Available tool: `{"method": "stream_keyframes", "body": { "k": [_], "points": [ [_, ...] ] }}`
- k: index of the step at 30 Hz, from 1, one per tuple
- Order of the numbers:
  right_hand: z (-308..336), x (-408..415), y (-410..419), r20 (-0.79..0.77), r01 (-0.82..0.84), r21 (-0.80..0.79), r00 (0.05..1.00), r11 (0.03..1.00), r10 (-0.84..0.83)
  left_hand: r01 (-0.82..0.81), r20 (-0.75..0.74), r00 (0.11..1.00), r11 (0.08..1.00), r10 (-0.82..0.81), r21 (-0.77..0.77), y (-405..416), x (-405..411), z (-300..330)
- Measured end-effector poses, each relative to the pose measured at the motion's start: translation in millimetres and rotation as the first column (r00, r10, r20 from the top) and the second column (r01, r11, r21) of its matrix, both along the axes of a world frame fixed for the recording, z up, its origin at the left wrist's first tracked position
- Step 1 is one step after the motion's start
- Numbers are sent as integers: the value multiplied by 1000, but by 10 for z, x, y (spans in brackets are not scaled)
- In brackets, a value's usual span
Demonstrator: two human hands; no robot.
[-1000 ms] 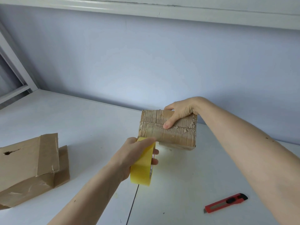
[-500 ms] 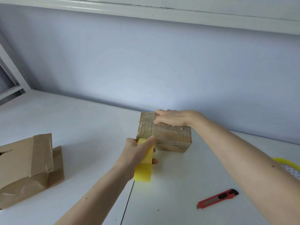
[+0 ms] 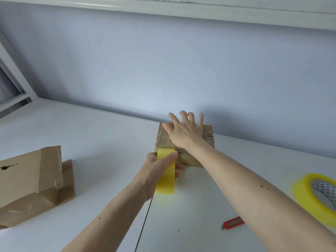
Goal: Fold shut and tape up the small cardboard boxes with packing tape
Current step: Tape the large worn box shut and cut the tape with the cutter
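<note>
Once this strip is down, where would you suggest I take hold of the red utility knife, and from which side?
Grip the red utility knife across its red body, coming down from above. It lies flat on the white table with its grey tip towards the left, so pinch the long sides away from that end. The right forearm covers its far end, so that part cannot be judged.

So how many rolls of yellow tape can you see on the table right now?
2. One yellow packing tape roll is gripped in the left hand against the small worn cardboard box; a second yellow tape roll lies flat at the far right edge, partly cut off.
</note>
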State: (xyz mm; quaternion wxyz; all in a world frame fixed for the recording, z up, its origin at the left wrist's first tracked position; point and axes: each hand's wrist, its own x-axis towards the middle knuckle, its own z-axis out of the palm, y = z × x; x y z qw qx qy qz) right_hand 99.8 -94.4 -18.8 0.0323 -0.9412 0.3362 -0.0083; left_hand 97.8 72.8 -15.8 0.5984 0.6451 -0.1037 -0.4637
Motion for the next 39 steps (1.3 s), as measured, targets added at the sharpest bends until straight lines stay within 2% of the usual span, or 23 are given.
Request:
{"method": "stream_keyframes", "body": {
  "k": [1,3,5,10,18,21,23,26,27,29,31,37,39],
  "points": [
    [-12,18,7,33,-29,12,999,999,29,5,-5,1000,1000,-5,-6,9,7,9],
    [-13,49,15,110,-39,153,994,987,22,11,-4,1000,1000,-11,-25,34,-1,26],
    [-11,62,19,111,-13,267,994,964,-18,7,12,1000,999,-6,-47,49,-18,5],
    [-91,87,51,33,-26,158,999,987,21,41,33,999,995,-38,-86,100,-14,-30],
    [-99,67,46,48,-13,159,999,987,6,-27,-82,996,999,25,-25,81,-37,31],
    [-75,63,56,51,-10,148,999,989,2,-37,-49,998,998,35,-53,153,-67,44],
    [-43,56,62,121,-34,159,992,987,14,-15,-40,999,998,13,-68,201,-115,14],
    [44,-61,43,317,-144,209,946,967,72,3,-36,999,998,-5,-69,242,-168,-3],
    [58,-132,37,298,-182,174,947,968,124,3,-28,1000,998,-5,-69,250,-173,-6],
    [10,-297,37,135,-217,78,969,973,205,-6,-6,1000,997,6,-71,251,-166,0],
    [-67,-430,33,25,-211,33,977,977,211,-8,3,1000,997,8,-72,257,-165,16],
    [-82,-374,76,79,-179,-191,977,965,196,95,78,993,991,-88,-93,339,-242,24],
    [-61,-345,75,93,-180,-212,975,960,204,88,70,994,989,-80,-118,358,-250,34]
  ]
}}
